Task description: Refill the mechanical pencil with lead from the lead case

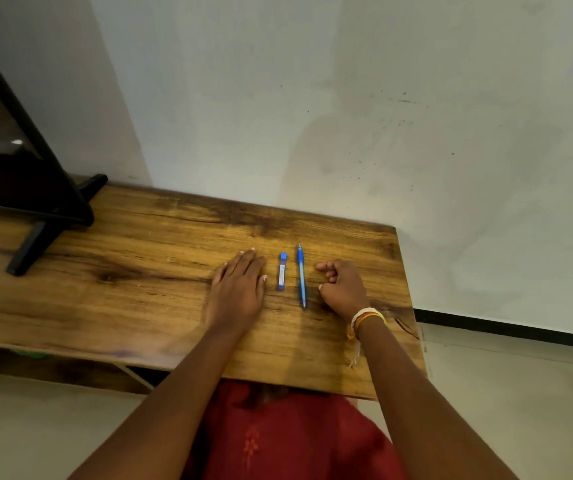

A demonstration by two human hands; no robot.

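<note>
- Both hands rest on the wooden tabletop (132,271), toward its right end, with the task's two things lying between them.
- Left hand (238,289) lies palm down, fingers straight and together, flat on the wood and holding nothing; its thumb side is just beside the lead case but apart from it.
- Right hand (342,285) has its fingers curled into a loose fist with nothing in them; it sits near the tabletop's right edge, just beside the pencil without touching it.
- Around the right wrist is a bundle of thread bracelets (364,318), white, orange and yellow, with loose ends trailing toward the near edge.
- Lead case (282,271), a small blue and white box, lies flat with its long side running from the near edge toward the far edge.
- Mechanical pencil (301,276), blue, lies parallel to the case on its right, a narrow gap between them; its thin tip points to the far edge by the wall.
- At the tabletop's left end stands a black stand (36,216) with splayed feet.
- Below the near edge shows red clothing (288,438) on the person's lap.
</note>
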